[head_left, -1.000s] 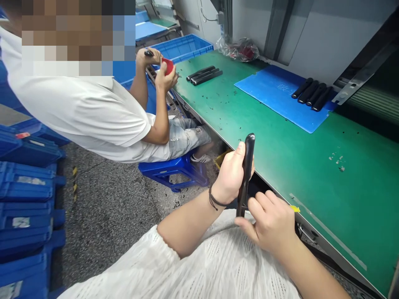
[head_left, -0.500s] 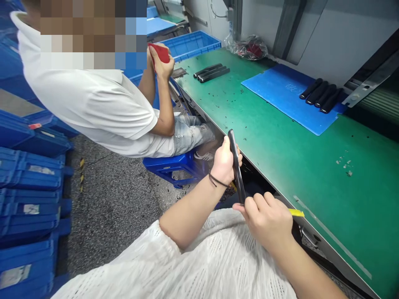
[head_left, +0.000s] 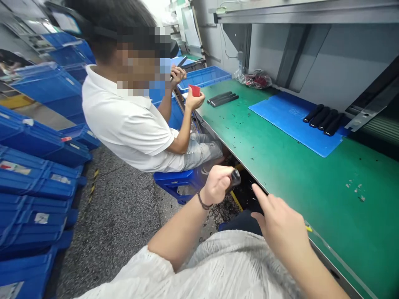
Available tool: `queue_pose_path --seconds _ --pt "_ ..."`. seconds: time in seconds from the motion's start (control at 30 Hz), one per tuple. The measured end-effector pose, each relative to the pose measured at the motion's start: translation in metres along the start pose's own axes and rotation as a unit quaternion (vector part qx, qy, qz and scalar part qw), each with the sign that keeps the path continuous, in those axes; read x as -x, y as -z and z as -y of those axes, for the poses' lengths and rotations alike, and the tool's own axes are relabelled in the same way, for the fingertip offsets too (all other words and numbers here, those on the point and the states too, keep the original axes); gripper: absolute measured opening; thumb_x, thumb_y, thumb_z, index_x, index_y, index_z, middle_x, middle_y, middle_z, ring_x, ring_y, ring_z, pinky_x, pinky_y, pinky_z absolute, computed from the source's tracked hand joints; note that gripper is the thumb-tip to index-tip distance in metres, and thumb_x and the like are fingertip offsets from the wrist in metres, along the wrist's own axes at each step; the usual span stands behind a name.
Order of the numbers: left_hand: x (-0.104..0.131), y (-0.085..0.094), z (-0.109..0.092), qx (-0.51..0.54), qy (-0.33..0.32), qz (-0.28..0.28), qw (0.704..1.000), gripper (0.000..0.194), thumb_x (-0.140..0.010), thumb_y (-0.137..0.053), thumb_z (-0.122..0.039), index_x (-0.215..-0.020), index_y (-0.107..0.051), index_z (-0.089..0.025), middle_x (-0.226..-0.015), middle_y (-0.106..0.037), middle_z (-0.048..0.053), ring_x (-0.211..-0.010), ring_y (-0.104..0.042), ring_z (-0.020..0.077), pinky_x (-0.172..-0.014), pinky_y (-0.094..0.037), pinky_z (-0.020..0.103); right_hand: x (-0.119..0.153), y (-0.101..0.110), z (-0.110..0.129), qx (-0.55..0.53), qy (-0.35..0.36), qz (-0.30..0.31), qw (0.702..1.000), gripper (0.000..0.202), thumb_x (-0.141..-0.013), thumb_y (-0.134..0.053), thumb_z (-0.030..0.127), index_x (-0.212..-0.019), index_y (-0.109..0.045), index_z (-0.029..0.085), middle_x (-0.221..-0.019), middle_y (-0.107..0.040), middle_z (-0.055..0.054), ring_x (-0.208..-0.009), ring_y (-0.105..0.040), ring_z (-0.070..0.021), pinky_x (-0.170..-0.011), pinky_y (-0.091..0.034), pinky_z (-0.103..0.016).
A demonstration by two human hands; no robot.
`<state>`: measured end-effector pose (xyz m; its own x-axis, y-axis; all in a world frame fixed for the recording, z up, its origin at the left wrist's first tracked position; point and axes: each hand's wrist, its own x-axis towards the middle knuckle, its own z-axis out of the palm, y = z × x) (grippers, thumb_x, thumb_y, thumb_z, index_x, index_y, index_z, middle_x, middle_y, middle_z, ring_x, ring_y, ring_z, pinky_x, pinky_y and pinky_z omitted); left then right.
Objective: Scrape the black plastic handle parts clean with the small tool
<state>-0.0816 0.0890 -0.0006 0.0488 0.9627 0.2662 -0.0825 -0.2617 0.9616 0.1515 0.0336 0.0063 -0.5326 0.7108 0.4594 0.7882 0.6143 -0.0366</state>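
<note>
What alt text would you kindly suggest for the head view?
A person's left hand grips a black piece beside a green table; the right hand is near, not touching. A seated co-worker holds a red piece; four black pieces lie on a blue mat.

Speckled grey floor (head_left: 118,203) here, yellow-black tape (head_left: 93,185) on it | blue crates (head_left: 18,216) stacked high at left | blue stool (head_left: 173,178) right beside the green bench (head_left: 311,187) | grey wall (head_left: 264,54) behind, metal shelf (head_left: 311,15) across it | white glare up top!
</note>
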Motion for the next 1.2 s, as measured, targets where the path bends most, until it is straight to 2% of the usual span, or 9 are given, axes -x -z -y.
queue_pose_path --seconds 0.07,0.2,0.4,0.73,0.9,1.03,1.07,1.13,1.2 --pt "0.005 0.002 -0.005 -0.045 -0.024 0.108 0.993 0.071 -0.076 -0.064 -0.089 -0.056 -0.063 -0.021 -0.054 -0.047 0.005 -0.051 -0.038 0.016 -0.059 -0.029 0.033 -0.009 0.023 -0.006 -0.056 0.012 -0.036 0.998 0.038 -0.108 -0.053 0.037 -0.135 -0.058 0.011 -0.084 -0.061 -0.004 -0.074 -0.054 -0.0192 -0.058 -0.033 -0.032" --pt "0.005 -0.003 -0.014 -0.128 -0.086 0.279 0.948 0.064 -0.091 -0.051 -0.08 -0.062 -0.066 -0.024 -0.055 -0.049 0.007 -0.05 -0.04 0.0194 -0.06 -0.029 0.036 -0.023 0.061 -0.015 -0.161 0.074 -0.025 0.984 0.044 -0.11 -0.046 0.055 -0.098 -0.063 0.017 -0.075 -0.053 -0.001 -0.067 -0.042 -0.0158 -0.059 -0.028 -0.031" --pt "0.004 -0.014 -0.021 -0.13 -0.067 0.325 0.934 0.06 -0.086 -0.056 -0.079 -0.06 -0.066 -0.026 -0.053 -0.05 0.008 -0.051 -0.043 0.0223 -0.059 -0.032 0.037 -0.03 0.073 -0.015 -0.156 0.089 0.006 0.984 0.063 -0.108 -0.035 0.069 -0.077 -0.056 0.019 -0.069 -0.047 0.001 -0.061 -0.033 -0.0128 -0.057 -0.019 -0.031" --pt "0.006 -0.018 -0.017 -0.111 -0.092 0.33 0.933 0.058 -0.098 -0.049 -0.07 -0.066 -0.063 -0.023 -0.059 -0.049 0.007 -0.053 -0.041 0.0199 -0.061 -0.025 0.036 -0.028 0.071 -0.013 -0.051 0.112 -0.055 0.991 0.054 -0.111 -0.041 0.057 -0.071 -0.049 0.022 -0.067 -0.039 0.0 -0.066 -0.027 -0.0178 -0.061 -0.017 -0.036" --pt "0.012 -0.028 -0.013 -0.087 -0.074 0.268 0.957 0.068 -0.096 -0.043 -0.08 -0.063 -0.058 -0.021 -0.059 -0.046 0.005 -0.053 -0.038 0.0173 -0.06 -0.025 0.034 -0.017 0.057 -0.012 -0.056 0.12 -0.111 0.985 0.045 -0.106 -0.06 0.047 -0.07 -0.049 0.022 -0.064 -0.039 0.001 -0.065 -0.029 -0.0164 -0.06 -0.016 -0.037" --pt "0.01 -0.051 -0.017 0.1 -0.01 0.03 0.994 0.065 -0.097 -0.049 -0.077 -0.064 -0.047 -0.021 -0.056 -0.037 -0.002 -0.048 -0.031 0.012 -0.05 -0.024 0.029 -0.002 0.035 -0.002 -0.182 0.053 -0.132 0.973 0.01 -0.102 -0.064 0.02 -0.093 -0.062 0.019 -0.068 -0.048 0.003 -0.063 -0.036 -0.0133 -0.058 -0.024 -0.033" --pt "0.008 -0.057 -0.019 0.171 0.026 -0.039 0.984 0.063 -0.097 -0.052 -0.076 -0.066 -0.044 -0.021 -0.055 -0.033 -0.004 -0.045 -0.028 0.0104 -0.047 -0.023 0.026 0.002 0.028 0.002 -0.218 0.013 -0.119 0.969 0.003 -0.102 -0.064 0.019 -0.105 -0.064 0.018 -0.073 -0.053 0.002 -0.064 -0.042 -0.0129 -0.058 -0.03 -0.031" --pt "0.001 -0.065 -0.023 0.288 0.1 -0.142 0.942 0.06 -0.099 -0.053 -0.073 -0.069 -0.04 -0.022 -0.054 -0.028 -0.008 -0.041 -0.022 0.0083 -0.041 -0.019 0.023 0.009 0.016 0.012 -0.291 -0.061 -0.071 0.952 0.024 -0.102 -0.067 0.027 -0.123 -0.062 0.016 -0.084 -0.061 -0.001 -0.07 -0.053 -0.0134 -0.061 -0.04 -0.028" --pt "-0.006 -0.07 -0.025 0.349 0.158 -0.198 0.902 0.057 -0.102 -0.051 -0.069 -0.072 -0.039 -0.022 -0.054 -0.026 -0.009 -0.039 -0.02 0.0075 -0.038 -0.019 0.021 0.014 0.007 0.023 -0.36 -0.111 -0.037 0.925 0.025 -0.1 -0.07 0.034 -0.119 -0.063 0.019 -0.085 -0.062 -0.001 -0.069 -0.056 -0.0133 -0.059 -0.044 -0.027"
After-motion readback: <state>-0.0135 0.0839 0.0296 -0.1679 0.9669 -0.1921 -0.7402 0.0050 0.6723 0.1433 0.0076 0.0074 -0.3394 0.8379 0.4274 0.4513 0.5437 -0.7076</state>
